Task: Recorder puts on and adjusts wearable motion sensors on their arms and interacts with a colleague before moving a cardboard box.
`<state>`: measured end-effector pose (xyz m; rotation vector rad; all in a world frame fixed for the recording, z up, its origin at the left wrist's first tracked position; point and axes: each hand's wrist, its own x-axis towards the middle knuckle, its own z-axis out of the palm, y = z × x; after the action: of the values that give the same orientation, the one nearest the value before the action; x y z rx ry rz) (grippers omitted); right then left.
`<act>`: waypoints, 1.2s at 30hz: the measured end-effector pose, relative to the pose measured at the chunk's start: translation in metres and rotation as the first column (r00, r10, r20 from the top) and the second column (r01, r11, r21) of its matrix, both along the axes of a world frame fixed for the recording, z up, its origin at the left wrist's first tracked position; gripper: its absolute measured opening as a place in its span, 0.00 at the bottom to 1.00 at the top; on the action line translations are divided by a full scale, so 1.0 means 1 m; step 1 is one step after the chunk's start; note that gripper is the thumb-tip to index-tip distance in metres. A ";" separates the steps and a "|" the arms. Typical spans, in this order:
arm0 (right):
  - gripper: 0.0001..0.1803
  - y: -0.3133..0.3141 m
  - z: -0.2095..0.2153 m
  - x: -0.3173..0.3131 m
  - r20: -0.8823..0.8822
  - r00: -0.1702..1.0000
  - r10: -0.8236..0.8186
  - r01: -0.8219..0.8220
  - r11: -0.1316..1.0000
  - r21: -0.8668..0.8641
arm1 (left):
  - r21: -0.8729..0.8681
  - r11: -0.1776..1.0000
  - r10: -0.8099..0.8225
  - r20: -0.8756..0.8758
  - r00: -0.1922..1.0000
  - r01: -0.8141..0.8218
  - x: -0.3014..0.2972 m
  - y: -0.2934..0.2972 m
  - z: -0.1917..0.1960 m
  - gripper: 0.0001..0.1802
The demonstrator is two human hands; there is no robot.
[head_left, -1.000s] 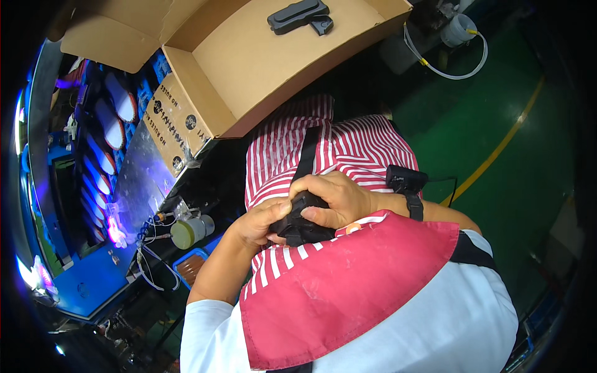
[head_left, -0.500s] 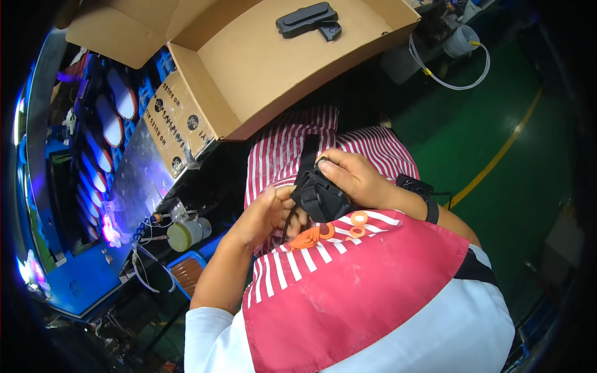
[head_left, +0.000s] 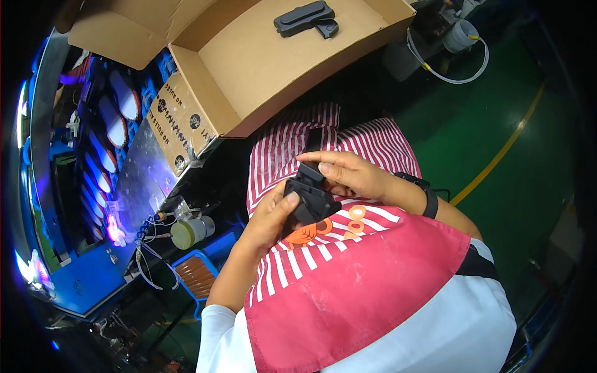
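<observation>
A black angular plastic device (head_left: 313,202) is held between my hands, over the lap of my red-and-white striped apron (head_left: 283,161). My left hand (head_left: 272,216) grips its left side, thumb lying on top. At its upper right, my right hand (head_left: 351,174) pinches a raised black flap-like part (head_left: 311,173), with the index finger stretched along the top edge. My right fingers beneath are partly hidden. What exactly the device is cannot be made out.
An open cardboard box (head_left: 249,68) ahead holds a long black case (head_left: 303,18) and a smaller black piece (head_left: 326,28). At left, shoes (head_left: 112,121) stand on a lit rack beside a metal table. Below it are a pot (head_left: 189,232) and a stool (head_left: 196,273).
My left hand has moved up onto the device's left side, its thumb now on top. The device has turned and shifted slightly left, and its upper part now stands raised at my right fingers.
</observation>
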<state>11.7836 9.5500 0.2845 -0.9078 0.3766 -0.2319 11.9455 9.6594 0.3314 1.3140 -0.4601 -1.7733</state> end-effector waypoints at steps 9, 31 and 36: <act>0.24 -0.008 0.001 -0.003 -0.077 0.993 0.092 -0.093 0.996 -0.009 | 0.042 0.996 0.082 -0.063 0.995 -0.080 0.003 0.006 -0.014 0.28; 0.21 0.013 0.007 0.004 0.193 0.980 -0.036 0.183 0.530 -0.828 | 0.150 0.969 -0.192 -0.037 0.981 0.195 0.010 -0.004 0.010 0.23; 0.22 0.015 0.006 0.006 0.159 0.987 -0.024 0.146 0.544 -0.826 | 0.215 0.966 -0.153 0.021 0.988 0.145 0.012 0.004 0.001 0.26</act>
<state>11.7896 9.5646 0.2903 -1.8354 0.1649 -0.5960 11.9580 9.6630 0.3321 1.4965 -0.4076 -1.9691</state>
